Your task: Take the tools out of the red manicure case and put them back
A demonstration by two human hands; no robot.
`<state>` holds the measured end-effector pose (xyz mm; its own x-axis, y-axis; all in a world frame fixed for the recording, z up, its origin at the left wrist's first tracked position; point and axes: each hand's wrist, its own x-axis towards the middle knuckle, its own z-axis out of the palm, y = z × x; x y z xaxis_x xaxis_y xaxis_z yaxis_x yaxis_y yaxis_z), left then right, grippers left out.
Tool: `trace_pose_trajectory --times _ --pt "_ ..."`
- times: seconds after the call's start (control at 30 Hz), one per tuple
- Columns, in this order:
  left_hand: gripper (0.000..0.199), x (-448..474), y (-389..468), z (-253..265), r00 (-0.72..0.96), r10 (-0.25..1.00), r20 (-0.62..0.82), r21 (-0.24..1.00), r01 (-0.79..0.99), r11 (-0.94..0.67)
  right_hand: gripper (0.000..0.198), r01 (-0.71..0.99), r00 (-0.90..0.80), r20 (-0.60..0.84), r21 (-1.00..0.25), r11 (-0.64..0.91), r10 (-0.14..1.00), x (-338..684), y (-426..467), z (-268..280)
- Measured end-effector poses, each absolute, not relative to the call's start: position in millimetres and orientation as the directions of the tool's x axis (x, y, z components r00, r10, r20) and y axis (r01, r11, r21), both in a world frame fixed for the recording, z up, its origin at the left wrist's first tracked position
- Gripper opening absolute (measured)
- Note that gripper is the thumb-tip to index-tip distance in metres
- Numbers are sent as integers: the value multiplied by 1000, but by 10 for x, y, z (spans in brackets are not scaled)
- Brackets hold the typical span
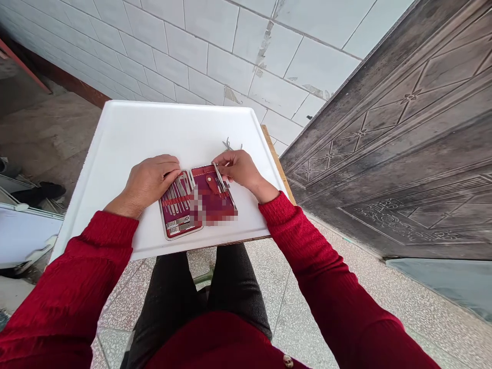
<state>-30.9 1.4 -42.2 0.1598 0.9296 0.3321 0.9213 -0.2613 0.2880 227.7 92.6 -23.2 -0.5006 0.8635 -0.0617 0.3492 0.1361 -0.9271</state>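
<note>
An open manicure case [200, 177] with a red lining lies on the white tabletop. Several slim metal tools [177, 197] sit under a red strap in its left half, with nail clippers [179, 224] below them. My left hand [151, 179] is closed at the upper left edge of the case, thumb against the rim. Over the right half, my right hand [238, 168] pinches a slim metal manicure tool [219, 178] beside a red snap flap [211, 185]; its exact kind is unclear. Behind that hand lies a partly hidden metal tool with spread handles [227, 144]. Pixelation covers the lower case.
The white tabletop [130, 130] has a raised rim and rests on a wooden board [277, 164]. A white tiled wall [215, 31] stands behind. To the right is a dark carved panel [384, 133]. My knees are under the near edge.
</note>
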Motion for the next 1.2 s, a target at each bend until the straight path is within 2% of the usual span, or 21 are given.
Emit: trace_pose_trajectory --times 0.43,0.83,0.97,1.1,1.2 --pt "44 -332 27 -421 171 925 339 284 919 -274 15 433 -515 51 -846 311 856 2322 960 -240" --pt "43 -332 25 -407 179 927 330 283 918 -279 16 463 -576 23 -815 349 817 2362 972 -198" --pt "43 -322 20 -398 170 926 337 287 918 -273 12 472 -555 65 -796 378 830 2365 935 -157" --pt "43 -332 24 -412 172 927 334 288 918 -274 23 420 -560 87 -827 373 824 2349 910 -165" --pt "43 -344 28 -426 168 930 328 291 918 -269 18 399 -571 63 -850 344 819 2331 910 -197"
